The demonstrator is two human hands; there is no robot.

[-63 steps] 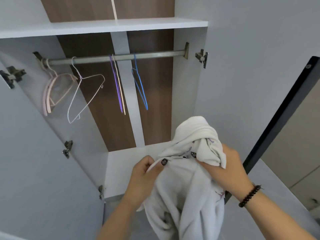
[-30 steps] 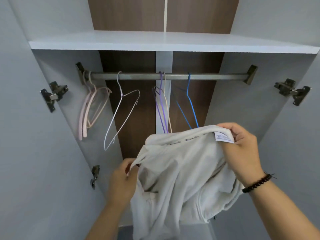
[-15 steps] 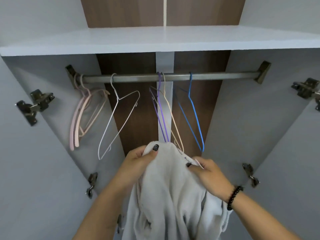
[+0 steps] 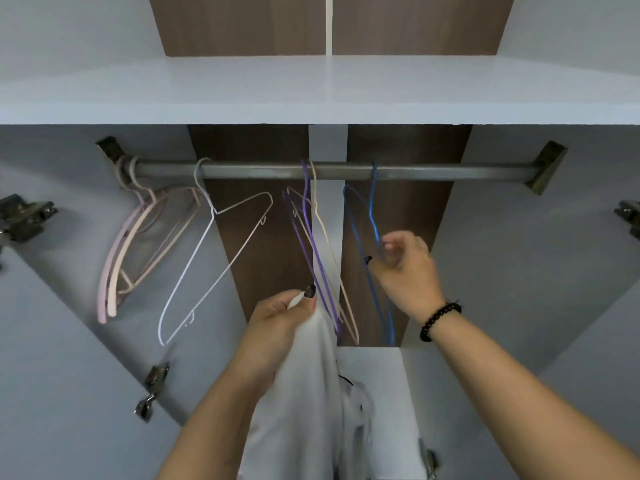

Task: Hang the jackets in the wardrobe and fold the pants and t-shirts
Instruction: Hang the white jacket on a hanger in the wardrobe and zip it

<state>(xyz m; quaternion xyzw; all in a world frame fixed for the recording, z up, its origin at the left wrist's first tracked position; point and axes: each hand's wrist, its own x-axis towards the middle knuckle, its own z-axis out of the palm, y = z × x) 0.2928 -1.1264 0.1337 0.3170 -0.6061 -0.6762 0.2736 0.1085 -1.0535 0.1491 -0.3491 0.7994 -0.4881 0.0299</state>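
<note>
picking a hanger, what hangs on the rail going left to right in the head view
pink hangers → white hanger → purple hanger and beige hanger overlapping → blue hanger, at the right hand

1. We see a pale shelf [image 4: 311, 88] across the top; a grey metal rod [image 4: 450, 171] runs just beneath it, side to side.
2. Two pink hangers [image 4: 114, 271] hang at the rod's far left, tilted; a white wire hanger [image 4: 194, 271] hangs just right of them.
3. Near the rod's middle hang a purple hanger [image 4: 304, 237] and a cream hanger [image 4: 323, 237], close together.
4. We note a brown back panel [image 4: 263, 244] behind the hangers.
5. Metal hinges sit at the left edge [image 4: 26, 216], the right edge [image 4: 628, 216] and lower left [image 4: 150, 389].
6. A black bead bracelet [image 4: 438, 320] shows right of centre.
</note>
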